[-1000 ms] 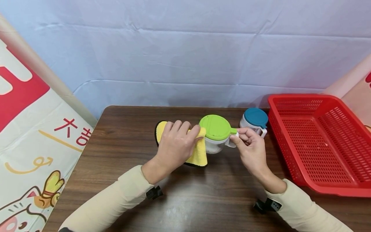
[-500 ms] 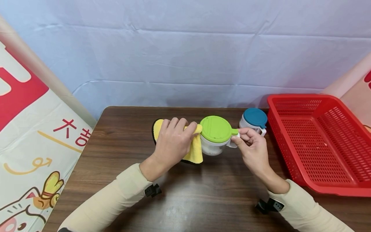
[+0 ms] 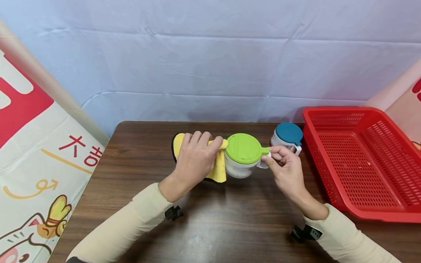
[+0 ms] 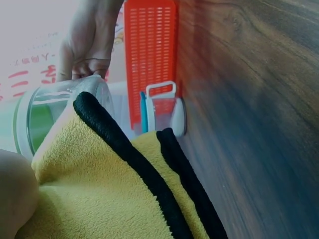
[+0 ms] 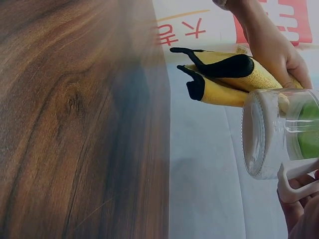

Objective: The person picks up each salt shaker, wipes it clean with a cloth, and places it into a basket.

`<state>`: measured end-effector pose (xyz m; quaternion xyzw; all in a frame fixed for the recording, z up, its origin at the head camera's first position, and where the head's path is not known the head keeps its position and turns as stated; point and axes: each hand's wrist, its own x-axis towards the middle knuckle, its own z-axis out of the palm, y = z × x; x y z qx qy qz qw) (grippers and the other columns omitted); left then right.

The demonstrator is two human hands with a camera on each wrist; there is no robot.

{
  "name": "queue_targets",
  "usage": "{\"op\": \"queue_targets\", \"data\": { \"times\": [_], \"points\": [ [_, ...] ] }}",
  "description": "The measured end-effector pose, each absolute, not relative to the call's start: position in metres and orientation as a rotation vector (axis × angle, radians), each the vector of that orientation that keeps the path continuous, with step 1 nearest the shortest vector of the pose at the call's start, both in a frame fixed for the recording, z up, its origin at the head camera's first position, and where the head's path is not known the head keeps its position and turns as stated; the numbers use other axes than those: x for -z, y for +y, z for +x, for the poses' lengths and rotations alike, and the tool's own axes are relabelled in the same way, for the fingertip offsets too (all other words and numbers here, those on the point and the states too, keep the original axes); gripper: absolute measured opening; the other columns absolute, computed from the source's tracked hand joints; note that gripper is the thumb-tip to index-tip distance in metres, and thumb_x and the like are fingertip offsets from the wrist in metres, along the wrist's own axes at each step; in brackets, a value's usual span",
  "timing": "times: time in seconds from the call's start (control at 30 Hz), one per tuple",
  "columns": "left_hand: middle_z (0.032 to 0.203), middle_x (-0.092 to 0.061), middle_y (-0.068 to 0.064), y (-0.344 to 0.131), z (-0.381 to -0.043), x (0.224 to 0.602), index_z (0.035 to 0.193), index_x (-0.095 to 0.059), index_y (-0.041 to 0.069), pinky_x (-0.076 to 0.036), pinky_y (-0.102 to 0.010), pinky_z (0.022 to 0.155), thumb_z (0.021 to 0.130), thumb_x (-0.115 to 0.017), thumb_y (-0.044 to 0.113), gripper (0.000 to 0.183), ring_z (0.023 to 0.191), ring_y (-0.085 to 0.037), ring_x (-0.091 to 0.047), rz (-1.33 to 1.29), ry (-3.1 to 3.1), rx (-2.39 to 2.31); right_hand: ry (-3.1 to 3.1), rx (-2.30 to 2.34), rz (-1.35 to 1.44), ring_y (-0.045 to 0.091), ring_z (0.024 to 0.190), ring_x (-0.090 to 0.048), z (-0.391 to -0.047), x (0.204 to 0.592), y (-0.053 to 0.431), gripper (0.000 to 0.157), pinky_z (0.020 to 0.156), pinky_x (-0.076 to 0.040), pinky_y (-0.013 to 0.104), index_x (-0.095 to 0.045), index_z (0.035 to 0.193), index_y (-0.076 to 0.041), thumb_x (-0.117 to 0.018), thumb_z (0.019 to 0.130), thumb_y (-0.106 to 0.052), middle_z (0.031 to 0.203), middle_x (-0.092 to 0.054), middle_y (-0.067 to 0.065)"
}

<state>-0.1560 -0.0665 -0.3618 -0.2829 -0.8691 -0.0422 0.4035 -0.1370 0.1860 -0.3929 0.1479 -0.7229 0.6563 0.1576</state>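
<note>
A clear jar [image 3: 239,171] with a green lid [image 3: 243,148] and a white handle [image 5: 294,181] is held clear of the table by my right hand [image 3: 287,170], whose thumb and fingers pinch that handle. My left hand [image 3: 196,157] grips a yellow cloth [image 3: 219,168] with black edging and holds it against the jar's left side. In the left wrist view the folded cloth [image 4: 104,184] hangs in front of the jar [image 4: 55,112]. The right wrist view shows the jar's bare glass base [image 5: 254,134], with the cloth [image 5: 224,87] touching its side.
A second jar with a blue lid [image 3: 289,132] and white handle stands behind my right hand, close to a red plastic basket [image 3: 345,197] on the right of the wooden table [image 3: 138,157]. A pale cloth backdrop [image 3: 210,65] hangs behind the table.
The cloth and my left hand have shifted slightly left and away from me. The jar has come slightly toward me, still in my right hand. The blue-lidded jar has stayed put.
</note>
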Motion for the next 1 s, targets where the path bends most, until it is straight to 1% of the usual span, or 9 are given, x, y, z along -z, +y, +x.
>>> {"op": "queue_targets", "data": {
  "times": [0.17, 0.27, 0.43, 0.53, 0.73, 1.0],
  "points": [
    [0.079, -0.057, -0.006, -0.066, -0.161, 0.362, 0.089, -0.061, 0.013, -0.038, -0.038, 0.062, 0.105, -0.045, 0.011, 0.023, 0.069, -0.026, -0.051, -0.7, -2.187, 0.103, -2.034, -1.89, 0.435, -0.002, 0.082, -0.068, -0.138, 0.394, 0.185, 0.018, 0.073, -0.052, 0.012, -0.059, 0.1, 0.022, -0.065, 0.084, 0.024, 0.094, -0.075, -0.014],
    [0.079, -0.057, -0.006, -0.065, -0.164, 0.362, 0.089, -0.061, 0.013, -0.038, -0.038, 0.062, 0.106, -0.045, 0.013, 0.023, 0.069, -0.026, -0.051, -0.688, -2.188, 0.092, -2.009, -1.904, 0.431, -0.003, 0.082, -0.068, -0.138, 0.395, 0.184, 0.017, 0.074, -0.052, 0.012, -0.057, 0.1, 0.023, -0.064, 0.084, 0.026, 0.093, -0.075, -0.014],
    [0.078, -0.057, -0.006, -0.066, -0.167, 0.362, 0.093, -0.064, 0.012, -0.038, -0.038, 0.062, 0.105, -0.054, 0.024, 0.019, 0.068, -0.026, -0.05, -0.668, -2.205, 0.099, -2.007, -1.886, 0.409, -0.004, 0.082, -0.068, -0.138, 0.396, 0.183, 0.019, 0.075, -0.053, 0.012, -0.058, 0.099, 0.023, -0.064, 0.083, 0.027, 0.093, -0.075, -0.016],
    [0.078, -0.057, -0.007, -0.069, -0.166, 0.362, 0.095, -0.064, 0.011, -0.037, -0.038, 0.063, 0.103, -0.059, 0.029, 0.021, 0.068, -0.026, -0.05, -0.658, -2.224, 0.105, -2.016, -1.873, 0.396, -0.003, 0.082, -0.069, -0.139, 0.396, 0.183, 0.019, 0.075, -0.053, 0.012, -0.058, 0.1, 0.023, -0.065, 0.082, 0.027, 0.093, -0.075, -0.017],
    [0.077, -0.056, -0.008, -0.076, -0.162, 0.359, 0.095, -0.063, 0.01, -0.036, -0.038, 0.062, 0.101, -0.063, 0.029, 0.02, 0.067, -0.026, -0.05, -0.665, -2.225, 0.129, -1.996, -1.912, 0.381, -0.002, 0.085, -0.07, -0.138, 0.395, 0.182, 0.02, 0.078, -0.054, 0.013, -0.058, 0.102, 0.023, -0.066, 0.083, 0.024, 0.095, -0.075, -0.015],
    [0.077, -0.057, -0.006, -0.083, -0.153, 0.353, 0.095, -0.062, 0.009, -0.037, -0.039, 0.063, 0.101, -0.062, 0.03, 0.022, 0.067, -0.027, -0.05, -0.698, -2.215, 0.18, -1.982, -1.92, 0.353, -0.002, 0.084, -0.07, -0.14, 0.394, 0.181, 0.02, 0.077, -0.053, 0.013, -0.056, 0.102, 0.025, -0.064, 0.083, 0.026, 0.093, -0.075, -0.015]
  ]
}}
